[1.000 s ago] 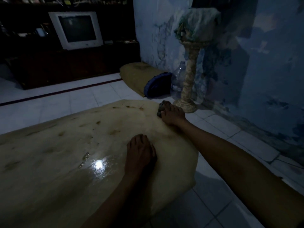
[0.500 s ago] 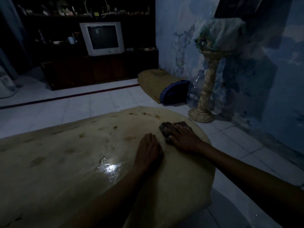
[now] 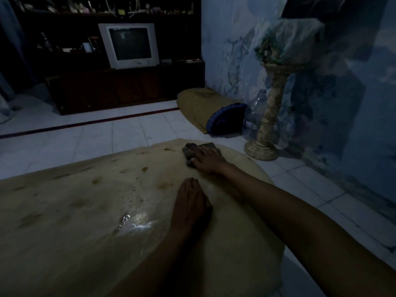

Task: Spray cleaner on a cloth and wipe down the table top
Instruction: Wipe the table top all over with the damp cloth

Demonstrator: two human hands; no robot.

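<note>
The table top [image 3: 70, 211] is a pale tan slab with dark smudges and a wet, shiny patch near its middle. A dark cloth [image 3: 191, 152] lies near the table's far edge. My right hand [image 3: 206, 160] presses flat on the cloth, its fingers spread over it. My left hand [image 3: 189, 205] rests palm down on the table nearer to me, holding nothing. No spray bottle shows in view.
A carved pedestal stand [image 3: 269, 116] stands on the tiled floor just past the table's far right corner, with a clear plastic bottle [image 3: 256, 110] and a rolled mat [image 3: 205, 106] beside it. A television [image 3: 129, 45] sits on a dark cabinet at the back.
My right hand slid the cloth leftward, then out toward the table's far edge. The left hand stayed planted on the table. The camera view shifted.
</note>
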